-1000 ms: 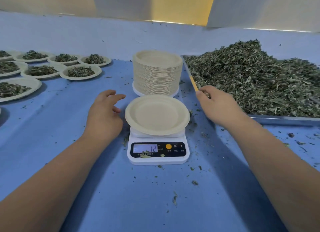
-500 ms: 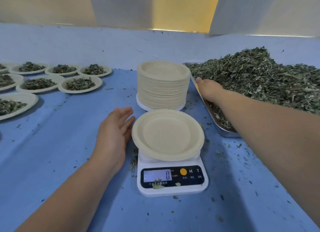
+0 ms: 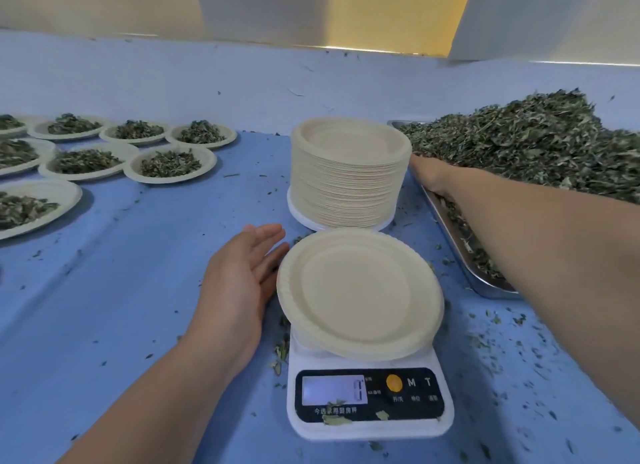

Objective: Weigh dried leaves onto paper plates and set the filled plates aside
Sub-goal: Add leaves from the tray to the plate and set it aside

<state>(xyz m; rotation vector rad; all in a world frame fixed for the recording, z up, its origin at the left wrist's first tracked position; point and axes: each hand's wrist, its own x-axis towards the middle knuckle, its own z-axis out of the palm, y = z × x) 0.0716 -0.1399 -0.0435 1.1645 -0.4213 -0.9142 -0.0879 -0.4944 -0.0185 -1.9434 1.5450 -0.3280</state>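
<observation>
The scale [image 3: 369,404] in front of me read 0, with an orange button, then M and T to its right; the small Chinese print below was too blurred to read. An empty paper plate [image 3: 356,292] lay face up on it, round, with no long axis. My left hand [image 3: 239,283] rested flat and open on the blue cloth [image 3: 138,290], just left of the plate, holding nothing. My right hand [image 3: 429,176] reached far right into the tray [image 3: 485,283] of dried leaves [image 3: 536,144]; I cannot tell its grip. Filled plates [image 3: 169,162] sat far left.
</observation>
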